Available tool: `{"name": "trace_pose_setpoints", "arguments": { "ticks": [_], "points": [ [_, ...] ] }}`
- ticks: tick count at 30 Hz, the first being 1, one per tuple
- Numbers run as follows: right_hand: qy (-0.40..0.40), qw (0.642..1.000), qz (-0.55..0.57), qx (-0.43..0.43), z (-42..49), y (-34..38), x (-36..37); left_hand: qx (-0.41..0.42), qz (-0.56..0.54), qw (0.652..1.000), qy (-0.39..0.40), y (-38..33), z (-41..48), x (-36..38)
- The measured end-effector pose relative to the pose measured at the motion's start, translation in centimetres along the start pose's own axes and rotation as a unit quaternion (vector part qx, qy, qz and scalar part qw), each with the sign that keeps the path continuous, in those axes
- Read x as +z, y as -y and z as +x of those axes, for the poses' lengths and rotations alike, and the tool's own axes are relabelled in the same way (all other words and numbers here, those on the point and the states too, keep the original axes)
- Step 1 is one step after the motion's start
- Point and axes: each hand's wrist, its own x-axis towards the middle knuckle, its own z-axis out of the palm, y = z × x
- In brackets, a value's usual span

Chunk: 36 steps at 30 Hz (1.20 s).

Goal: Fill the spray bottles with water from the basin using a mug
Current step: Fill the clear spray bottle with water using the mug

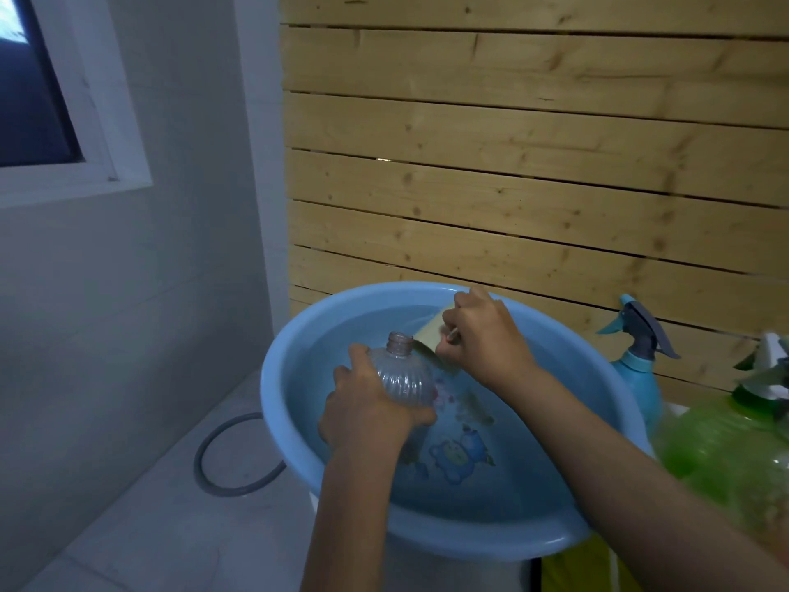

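— Starting from the left, what's there?

— A grey hose looped on the floor, clear of the work. Next, the left hand, fingers curled round the belly of a clear ribbed bottle, holding it over the blue basin. The bottle's long axis runs nearly upright, with its uncapped neck on top.

— And the mug?

— The mug is just right of that neck, tipped towards it with its lip beside the opening. The right hand grips it, fingers closed round it.

— Anything in the way?

— No. A blue spray bottle and a green bottle stand beyond the basin's right rim, well apart from the pour. The narrow neck looks to me like the spill risk.
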Motion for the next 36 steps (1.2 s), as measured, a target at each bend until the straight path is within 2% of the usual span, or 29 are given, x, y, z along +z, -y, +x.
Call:
{"name": "trace_pose_setpoints", "arguments": {
  "ticks": [3,7,11,14,16,19,21,23,25,29,36],
  "points": [
    [0.036,0.999,-0.004,-0.001,-0.1,0.5,0.1,0.004,-0.003,1.0,-0.005,-0.1,0.0,0.0],
    [0.096,0.994,0.016,0.048,-0.5,0.3,0.3,0.007,-0.012,1.0,-0.008,-0.1,0.0,0.1],
    [0.105,0.977,0.088,0.163,-0.6,-0.3,0.6,0.007,-0.011,1.0,-0.007,0.0,0.1,0.1],
    [0.09,0.942,0.155,0.283,-0.6,-0.7,0.4,0.004,-0.01,1.0,-0.005,0.1,0.2,0.1],
    [0.085,0.896,0.214,0.381,-0.5,-0.9,0.0,0.005,-0.009,1.0,-0.004,0.1,0.2,0.1],
    [0.07,0.763,0.359,0.533,-0.4,-1.3,-0.6,0.007,-0.012,1.0,-0.001,0.1,0.2,0.1],
    [0.074,0.69,0.429,0.578,-0.4,-1.4,-1.1,0.007,-0.012,1.0,-0.001,0.1,0.2,0.1],
    [0.069,0.648,0.479,0.587,-0.3,-1.4,-1.5,0.006,-0.01,1.0,0.0,0.1,0.2,0.2],
    [0.051,0.637,0.507,0.578,-0.2,-1.4,-1.8,0.006,-0.008,1.0,-0.001,0.0,0.1,0.2],
    [0.012,0.638,0.529,0.559,-0.1,-1.1,-1.9,0.004,-0.002,1.0,-0.004,0.1,0.0,0.2],
    [-0.025,0.678,0.519,0.521,-0.2,-1.3,-1.5,-0.004,0.01,1.0,-0.001,0.1,0.0,0.1]
  ]
}}
